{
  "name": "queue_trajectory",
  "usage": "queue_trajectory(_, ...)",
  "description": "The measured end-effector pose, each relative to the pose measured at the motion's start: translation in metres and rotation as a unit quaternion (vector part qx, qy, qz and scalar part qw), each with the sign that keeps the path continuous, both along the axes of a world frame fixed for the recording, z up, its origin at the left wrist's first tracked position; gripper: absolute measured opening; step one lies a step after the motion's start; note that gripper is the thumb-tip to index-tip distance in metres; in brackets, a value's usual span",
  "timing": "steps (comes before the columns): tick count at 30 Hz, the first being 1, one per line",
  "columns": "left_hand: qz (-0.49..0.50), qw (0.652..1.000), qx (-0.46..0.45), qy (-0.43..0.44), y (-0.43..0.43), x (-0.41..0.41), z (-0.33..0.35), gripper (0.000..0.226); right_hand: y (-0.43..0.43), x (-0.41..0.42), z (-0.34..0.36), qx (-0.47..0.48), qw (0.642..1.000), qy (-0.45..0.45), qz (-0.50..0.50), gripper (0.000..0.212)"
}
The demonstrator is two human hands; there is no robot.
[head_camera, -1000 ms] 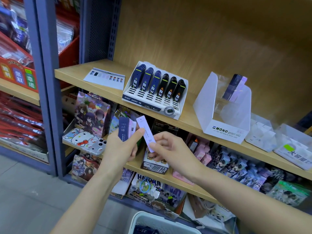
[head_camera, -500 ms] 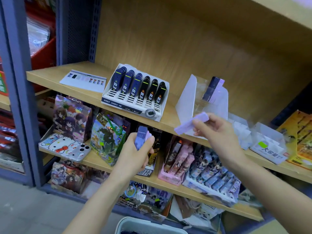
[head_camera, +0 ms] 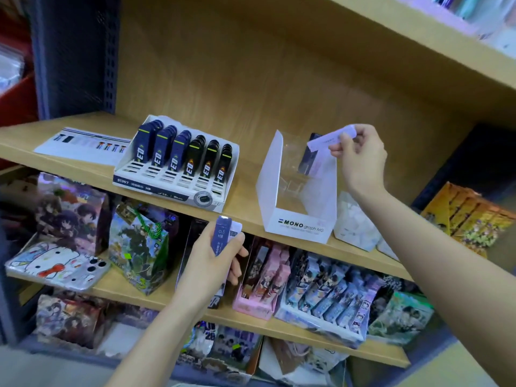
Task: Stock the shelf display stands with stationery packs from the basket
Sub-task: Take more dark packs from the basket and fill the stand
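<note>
Above the clear MONO stand [head_camera: 298, 224] on the upper shelf [head_camera: 245, 199], the right hand [head_camera: 360, 157] has its grip pinched on one lilac pack [head_camera: 332, 139]: lower it upright beside the dark pack [head_camera: 307, 159] at the rear, while the left hand [head_camera: 212, 263], grip clamped round the spare packs [head_camera: 222, 237], hangs below.

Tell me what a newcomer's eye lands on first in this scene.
The right hand, raised at the upper right, pinches a lilac pack over the clear MONO stand. Lower centre, the left hand grips a blue pack marked 0.5 HB. Left of the stand sits a white tray of dark cases.
</note>
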State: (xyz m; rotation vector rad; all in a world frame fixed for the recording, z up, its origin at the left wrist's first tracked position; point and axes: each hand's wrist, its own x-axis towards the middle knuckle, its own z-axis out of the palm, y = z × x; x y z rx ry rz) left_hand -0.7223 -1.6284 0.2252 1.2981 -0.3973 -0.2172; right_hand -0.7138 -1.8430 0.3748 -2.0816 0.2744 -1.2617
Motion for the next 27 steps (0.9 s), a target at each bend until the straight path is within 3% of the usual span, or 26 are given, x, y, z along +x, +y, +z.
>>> queue_trajectory(5, 0.004, 1.0, 0.0, 0.0, -0.012, 0.006, -0.001, 0.006, -0.028, 0.015, 0.006, -0.041, 0.998, 0.009, -0.04, 0.014)
queue_trajectory(17, -0.008, 1.0, -0.002, 0.009, -0.034, 0.013, -0.008, 0.005, -0.004, 0.054, 0.004, -0.085, 0.991, 0.066, 0.079, 0.014)
queue_trajectory(22, -0.006, 1.0, -0.003, 0.017, -0.034, 0.016, -0.01, 0.006, 0.001, 0.077, -0.002, -0.093, 0.975, 0.176, 0.095, 0.015)
queue_trajectory(27, 0.001, 0.999, -0.004, 0.032, -0.03, 0.019, -0.01, 0.011, 0.003, 0.089, 0.003, -0.102, 0.978, 0.171, 0.061, 0.026)
